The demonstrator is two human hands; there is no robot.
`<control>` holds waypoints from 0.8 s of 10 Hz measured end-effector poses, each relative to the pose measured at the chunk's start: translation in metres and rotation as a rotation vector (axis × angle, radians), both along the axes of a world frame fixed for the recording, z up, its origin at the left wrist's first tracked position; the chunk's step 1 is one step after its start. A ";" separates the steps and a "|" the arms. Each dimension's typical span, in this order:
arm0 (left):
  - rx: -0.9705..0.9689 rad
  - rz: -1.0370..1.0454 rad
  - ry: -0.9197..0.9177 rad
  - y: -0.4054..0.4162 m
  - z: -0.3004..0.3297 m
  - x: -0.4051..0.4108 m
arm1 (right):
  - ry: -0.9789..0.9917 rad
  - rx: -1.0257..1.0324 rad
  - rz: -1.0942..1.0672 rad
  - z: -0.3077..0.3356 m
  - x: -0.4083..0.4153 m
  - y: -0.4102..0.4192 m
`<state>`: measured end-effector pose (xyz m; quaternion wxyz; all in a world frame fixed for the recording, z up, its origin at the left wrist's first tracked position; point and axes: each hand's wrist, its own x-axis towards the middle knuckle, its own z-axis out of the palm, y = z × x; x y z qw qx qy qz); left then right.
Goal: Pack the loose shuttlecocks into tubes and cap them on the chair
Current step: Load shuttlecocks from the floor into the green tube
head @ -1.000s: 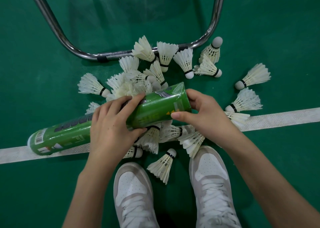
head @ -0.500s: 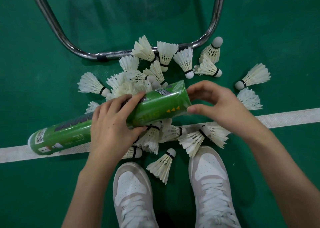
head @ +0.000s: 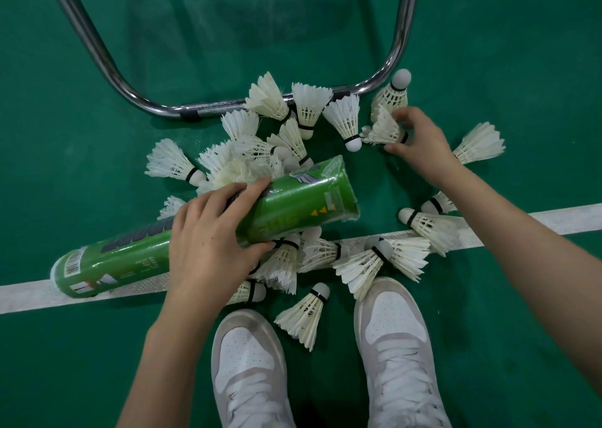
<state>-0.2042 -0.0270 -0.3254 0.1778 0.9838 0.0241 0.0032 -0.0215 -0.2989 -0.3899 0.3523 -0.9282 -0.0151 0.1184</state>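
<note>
**One hand on the tube, the other at a loose shuttlecock**

The left hand (head: 211,242) wraps around the middle of the green tube (head: 293,206), fingers curled over its top and thumb underneath. The tube lies tilted across the white court line (head: 553,216), its barcoded end out beyond the left wrist and its open mouth pointing toward the right hand.

The right hand (head: 420,141) reaches away from the tube's mouth, to the far side of the pile. Its thumb and curled fingertips close around the cork end of a single shuttlecock (head: 384,129), whose feathers fan out to the left of the hand. Whether it is lifted off the green floor (head: 97,362) cannot be told.

The loose shuttlecocks (head: 303,317) lie scattered between and around both hands: a dense cluster beyond the left hand, several under the tube, others near the right forearm. The chrome chair frame (head: 107,63) curves beyond both hands. Two white shoes (head: 250,362) stand below the wrists.
</note>
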 end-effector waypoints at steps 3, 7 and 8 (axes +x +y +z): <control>-0.005 -0.004 -0.001 -0.002 0.001 0.000 | 0.022 -0.055 0.084 -0.004 -0.016 -0.001; -0.019 0.004 0.005 0.000 0.000 -0.001 | 0.000 -0.082 0.034 0.025 -0.041 -0.003; -0.018 0.005 0.006 0.000 0.000 -0.001 | 0.067 0.084 -0.056 0.045 -0.050 -0.002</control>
